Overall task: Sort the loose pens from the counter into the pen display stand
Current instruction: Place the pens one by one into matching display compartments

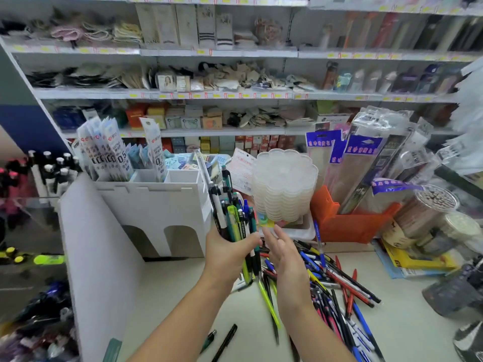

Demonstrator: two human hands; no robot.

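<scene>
Across the back of my view, at 12 o'clock, store shelves [209, 94] run the full width, stocked with boxed and packaged goods too blurred to name. Below them the worktop [183, 296] carries everything that matters. At 10 o'clock on it stands the white pen display stand [156, 205], with open compartments along its top; 2 of them hold packaged refills and the nearest looks free. At 1 o'clock sits a stack of clear scalloped trays [285, 186], just beside an orange holder [347, 223].

At 4 o'clock the loose pens [339, 291] lie in a crossed heap on the worktop, with 2 dark strays [224, 340] near 6 o'clock.

My left hand [227, 254] is wrapped round a bundle of pens [232, 218], held upright at mid-barrel, just right of the stand. My right hand [282, 252] hovers beside the bundle, fingers relaxed and holding nothing.

I judge the pens light, stiff and smooth-barrelled, so a bundle may fan or slip; gripping near the middle, with the free hand squaring the lower ends, should keep them together for dropping into a compartment.
</scene>
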